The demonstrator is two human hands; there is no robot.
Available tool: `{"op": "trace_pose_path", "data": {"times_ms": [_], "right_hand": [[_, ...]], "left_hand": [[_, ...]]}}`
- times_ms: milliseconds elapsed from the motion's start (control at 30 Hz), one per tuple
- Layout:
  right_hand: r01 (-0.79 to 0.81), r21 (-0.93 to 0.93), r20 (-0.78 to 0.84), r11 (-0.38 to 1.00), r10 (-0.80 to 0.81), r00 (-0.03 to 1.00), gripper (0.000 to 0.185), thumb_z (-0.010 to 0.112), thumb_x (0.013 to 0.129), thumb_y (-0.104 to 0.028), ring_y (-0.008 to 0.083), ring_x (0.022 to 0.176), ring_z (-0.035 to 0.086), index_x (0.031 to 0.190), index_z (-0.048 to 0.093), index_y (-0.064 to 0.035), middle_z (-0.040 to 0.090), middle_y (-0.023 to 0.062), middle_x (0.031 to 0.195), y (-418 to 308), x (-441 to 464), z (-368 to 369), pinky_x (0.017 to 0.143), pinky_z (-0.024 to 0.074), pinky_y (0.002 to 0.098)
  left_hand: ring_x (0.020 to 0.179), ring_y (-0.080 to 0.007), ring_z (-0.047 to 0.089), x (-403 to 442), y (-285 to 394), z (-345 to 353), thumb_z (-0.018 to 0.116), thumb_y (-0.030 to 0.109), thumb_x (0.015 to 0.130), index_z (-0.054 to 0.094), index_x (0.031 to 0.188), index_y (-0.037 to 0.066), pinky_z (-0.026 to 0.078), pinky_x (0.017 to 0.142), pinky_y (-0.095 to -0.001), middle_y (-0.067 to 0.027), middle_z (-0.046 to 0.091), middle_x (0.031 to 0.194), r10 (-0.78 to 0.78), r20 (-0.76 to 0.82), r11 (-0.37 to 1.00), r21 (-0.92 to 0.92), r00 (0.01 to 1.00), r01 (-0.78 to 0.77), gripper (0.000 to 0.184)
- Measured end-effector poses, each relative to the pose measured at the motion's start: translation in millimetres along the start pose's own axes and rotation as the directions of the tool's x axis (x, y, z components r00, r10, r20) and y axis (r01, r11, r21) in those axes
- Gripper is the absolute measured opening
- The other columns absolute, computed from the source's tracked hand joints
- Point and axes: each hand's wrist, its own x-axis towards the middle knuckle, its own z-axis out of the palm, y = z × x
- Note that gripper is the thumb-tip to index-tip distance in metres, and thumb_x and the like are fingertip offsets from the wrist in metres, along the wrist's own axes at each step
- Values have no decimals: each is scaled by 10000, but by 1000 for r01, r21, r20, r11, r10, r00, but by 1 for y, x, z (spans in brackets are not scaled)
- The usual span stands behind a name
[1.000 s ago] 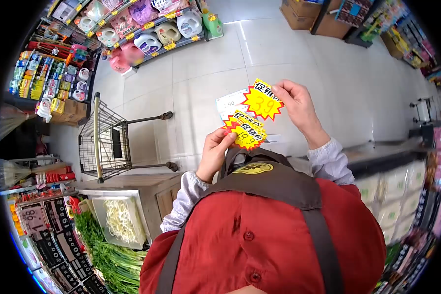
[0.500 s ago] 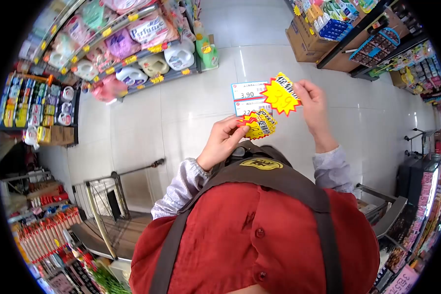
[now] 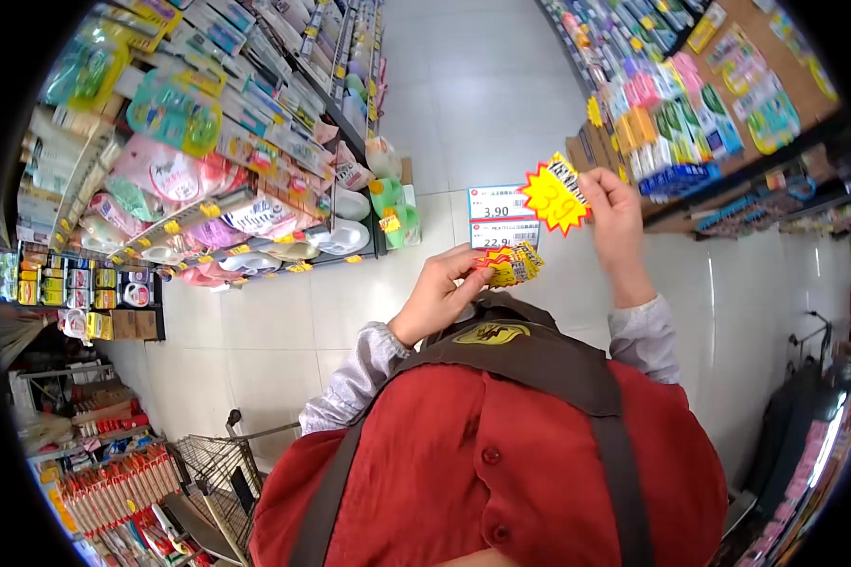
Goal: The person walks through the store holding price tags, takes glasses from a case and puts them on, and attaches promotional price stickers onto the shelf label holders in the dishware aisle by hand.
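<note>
Hands (image 3: 617, 213) with price tags (image 3: 555, 197) — bottles (image 3: 342, 237) on shelves (image 3: 376, 227)

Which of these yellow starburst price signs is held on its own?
The yellow sign marked 3.9, pinched alone in the right hand; the other yellow signs overlap in a bunch in the left hand.

Bright, even light is reflected as glare off the floor (image 3: 482, 113); edges are strongly curved by fisheye distortion.
</note>
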Motion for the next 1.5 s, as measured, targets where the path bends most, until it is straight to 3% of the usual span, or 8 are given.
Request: {"op": "trace_pose_path", "data": {"times_ms": [133,333,467,800,1000,1067,1333,1500], "right_hand": [[9,182,3,983,-9,1000,191,533,903,-146,0,628,430,802,561,14,521,-55,688,7,134,5,552,364,171],[24,172,23,985,-28,999,196,523,914,-168,1,632,435,830,562,5,525,-50,713,59,328,13,561,366,162],[-59,199,-25,978,65,998,187,514,917,-170,5,626,464,836,566,-10,546,-37,727,87,449,13,542,377,158],[-91,227,-117,970,120,986,190,504,926,-176,2,636,461,818,555,-28,526,-45,714,141,725,-1,545,379,152],[-2,161,-42,987,9,999,188,518,918,-166,-2,636,434,814,559,-14,517,-52,701,184,921,30,557,357,158],[6,174,-8,985,-5,1000,183,522,916,-163,2,630,439,820,563,-14,519,-49,700,189,989,54,549,360,162],[77,64,251,995,-91,964,215,533,913,-182,15,603,423,798,556,-1,500,-42,667,215,1212,135,519,349,176],[154,56,269,986,-164,949,209,541,909,-173,19,609,419,796,555,3,494,-41,665,260,1357,181,521,347,175]], "left_hand": [[720,-196,578,106,-6,-36,544,46,856,592,972,-25,462,647,-280,-119,589,848,37,-81,993,119,996,-27,144],[698,-150,560,275,-63,-96,562,53,861,608,946,-22,445,622,-250,-100,585,806,96,-192,994,75,977,-82,122],[717,-144,565,403,-82,-149,555,41,861,597,937,-31,447,617,-243,-101,584,839,-9,-109,1000,13,994,10,112],[762,-171,602,698,-154,-246,529,4,861,579,961,-67,490,658,-252,-131,592,889,135,-59,987,-80,989,-140,133],[747,-141,590,867,-197,-318,535,6,857,588,972,-56,477,632,-242,-116,588,859,143,-112,989,-12,983,-145,142],[742,-146,590,914,-206,-349,540,12,854,592,969,-56,474,639,-243,-116,589,857,87,-170,988,-110,982,-107,144],[801,-139,572,1087,-258,-463,516,29,881,575,1010,-55,459,706,-244,-101,595,925,6,-253,995,-95,967,-31,165],[768,-142,589,1222,-316,-539,523,-7,851,589,989,-53,475,656,-244,-112,602,895,55,-312,978,-172,948,-114,160]]}}
